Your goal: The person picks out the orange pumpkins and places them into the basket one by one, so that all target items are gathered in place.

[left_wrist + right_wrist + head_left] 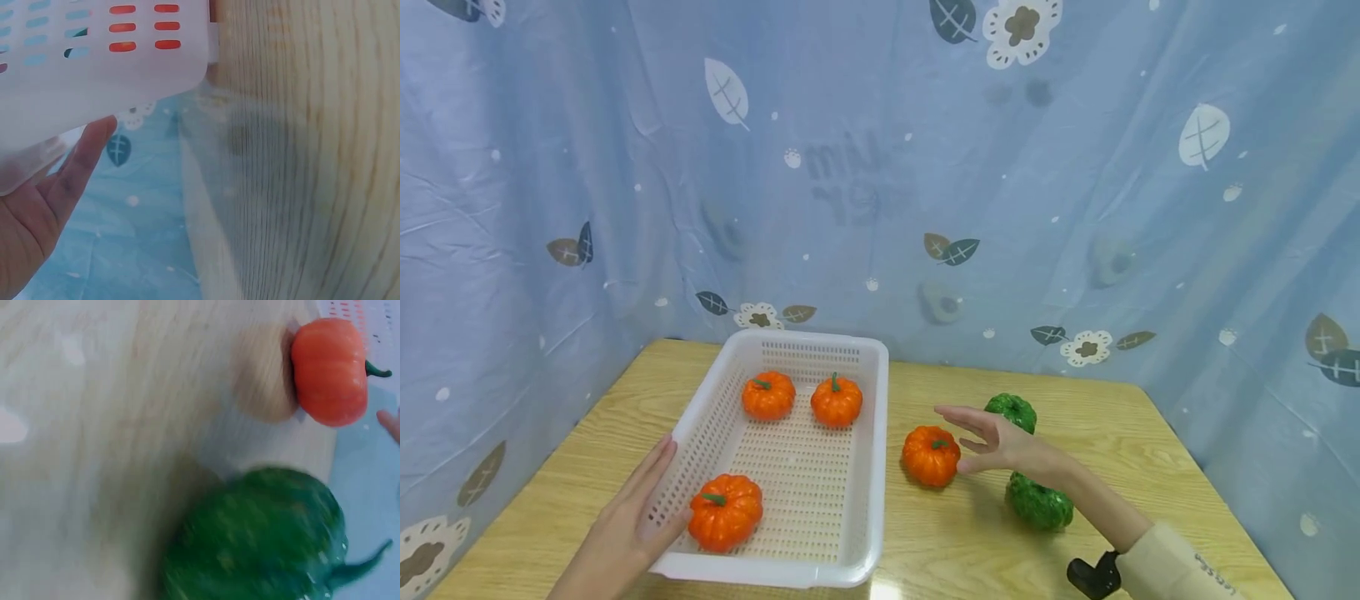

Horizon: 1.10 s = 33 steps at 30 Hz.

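A white plastic basket (874, 467) with perforated walls stands on the left of the table. My left hand (625, 525) holds its near left edge, thumb over the rim and fingers along the outer wall. Inside lie three orange pumpkins, one of them (726, 514) close to my left thumb. To the right of the basket, another orange pumpkin (931, 457) sits on the wood. My right hand (1011, 446) hovers beside it, fingers extended and thumb apart, holding nothing. Under and behind that hand are two green pumpkins, the nearer (1041, 502) and the farther (1011, 410), both partly covered.
The wooden table (1120, 450) reaches back to a blue patterned curtain (850, 167), which also hangs on both sides. A small black object (1093, 575) lies by the right sleeve, near the front.
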Available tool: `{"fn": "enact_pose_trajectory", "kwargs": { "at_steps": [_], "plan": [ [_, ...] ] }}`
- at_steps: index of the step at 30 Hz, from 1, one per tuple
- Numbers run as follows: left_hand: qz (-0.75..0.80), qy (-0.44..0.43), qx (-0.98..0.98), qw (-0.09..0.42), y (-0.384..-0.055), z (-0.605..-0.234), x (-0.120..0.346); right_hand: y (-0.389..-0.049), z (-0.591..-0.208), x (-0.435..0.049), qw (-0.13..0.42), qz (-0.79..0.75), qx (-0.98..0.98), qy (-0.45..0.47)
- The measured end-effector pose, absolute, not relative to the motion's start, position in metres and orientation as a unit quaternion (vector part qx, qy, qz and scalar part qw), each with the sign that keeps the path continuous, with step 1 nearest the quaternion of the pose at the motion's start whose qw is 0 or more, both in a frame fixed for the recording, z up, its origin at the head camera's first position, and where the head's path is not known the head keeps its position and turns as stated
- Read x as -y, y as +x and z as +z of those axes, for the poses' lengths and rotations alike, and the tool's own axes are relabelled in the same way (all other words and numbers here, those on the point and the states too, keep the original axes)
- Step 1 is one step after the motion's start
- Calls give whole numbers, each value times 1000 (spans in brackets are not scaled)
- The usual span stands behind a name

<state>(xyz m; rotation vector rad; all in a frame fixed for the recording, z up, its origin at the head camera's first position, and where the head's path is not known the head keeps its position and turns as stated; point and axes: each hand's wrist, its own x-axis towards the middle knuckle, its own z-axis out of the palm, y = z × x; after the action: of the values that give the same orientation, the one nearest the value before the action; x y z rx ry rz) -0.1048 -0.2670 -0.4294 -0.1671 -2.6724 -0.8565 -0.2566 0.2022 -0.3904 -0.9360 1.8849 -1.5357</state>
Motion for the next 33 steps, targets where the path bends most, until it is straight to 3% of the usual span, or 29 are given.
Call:
{"fn": "enact_pose_trajectory", "kwargs": {
  "at_steps": [13, 19, 33],
  "plan": [
    [-303, -54, 939, 153, -106, -426, 266, -259, -417, -192, 228, -570, -724, -314],
    [-314, -45, 940, 128, -106, -424, 265, -265, -424, -189, 229, -563, -735, -300],
    [-306, -37, 943, 123, -105, -422, 265, -280, -434, -187, 247, -561, -731, -298]
  ]
}}
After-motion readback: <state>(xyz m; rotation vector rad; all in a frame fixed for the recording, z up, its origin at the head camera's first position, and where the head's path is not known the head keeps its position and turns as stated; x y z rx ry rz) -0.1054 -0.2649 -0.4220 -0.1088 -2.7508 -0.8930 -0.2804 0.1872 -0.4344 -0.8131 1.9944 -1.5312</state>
